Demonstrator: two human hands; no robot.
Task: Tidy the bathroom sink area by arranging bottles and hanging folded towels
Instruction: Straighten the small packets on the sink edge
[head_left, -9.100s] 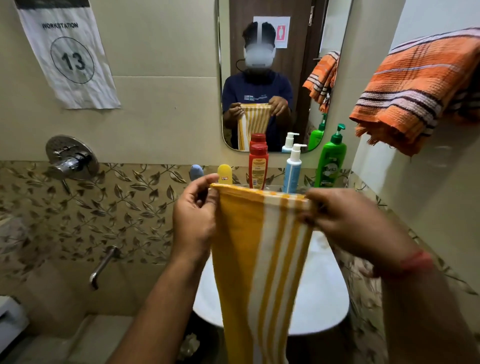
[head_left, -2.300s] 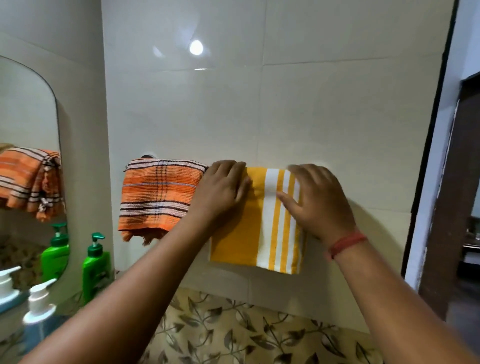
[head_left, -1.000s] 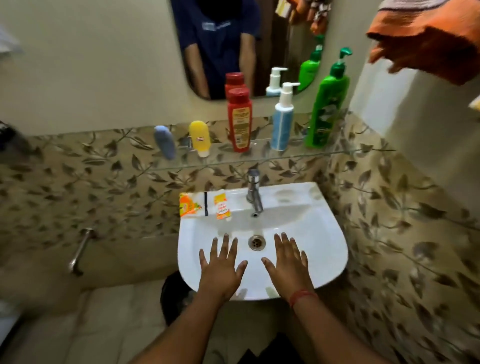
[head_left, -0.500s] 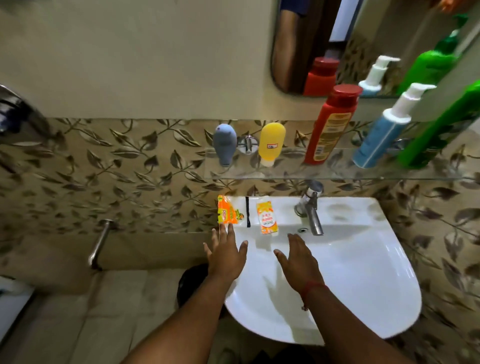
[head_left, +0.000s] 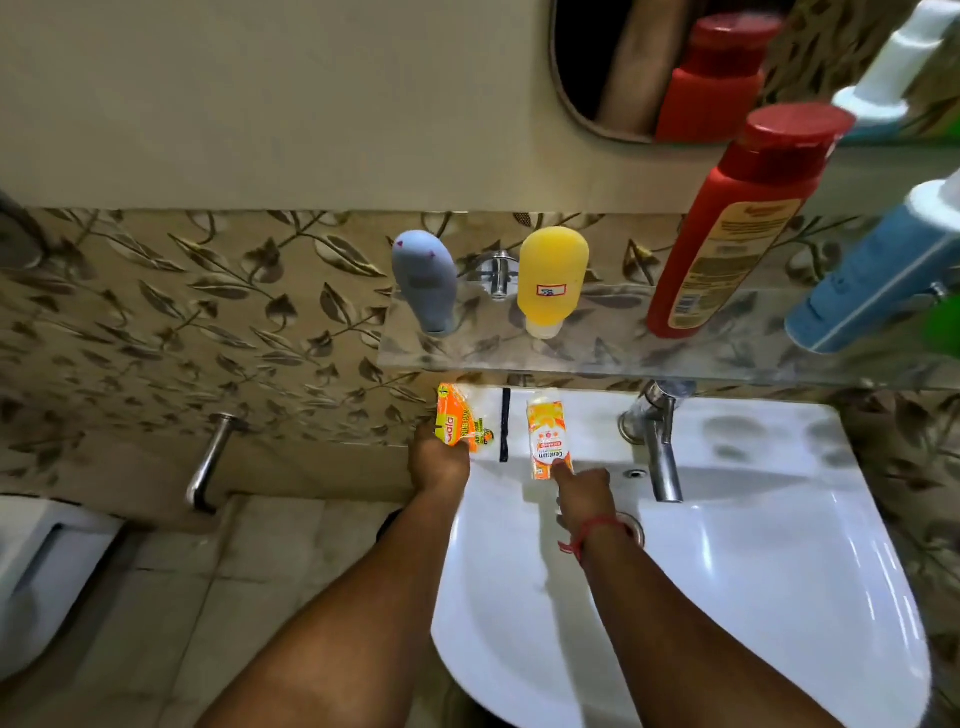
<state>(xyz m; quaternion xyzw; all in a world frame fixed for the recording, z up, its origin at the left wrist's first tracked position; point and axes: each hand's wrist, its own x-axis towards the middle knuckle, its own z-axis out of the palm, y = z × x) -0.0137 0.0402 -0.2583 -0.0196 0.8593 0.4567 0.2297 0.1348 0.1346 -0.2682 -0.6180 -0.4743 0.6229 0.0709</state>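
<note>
Bottles (head_left: 554, 280) look lined up on the glass shelf (head_left: 613, 358) already, towels out of view so can't judge, & you've got left hand (head_left: 439, 460) gripping the orange packet (head_left: 460, 423), right hand (head_left: 584, 491) w/ one finger on the soap sachet (head_left: 546, 434) at the sink (head_left: 727, 597) back edge.

4 bottles stand in a row on the glass shelf (head_left: 597, 358) above the sink: grey bottle (head_left: 425, 280) and yellow bottle (head_left: 551, 278), both cap-down; red bottle (head_left: 737, 218), upright, red cap, orange label; blue pump bottle (head_left: 872, 280), white pump. A green bottle (head_left: 943, 327) is cut by the right edge.
</note>
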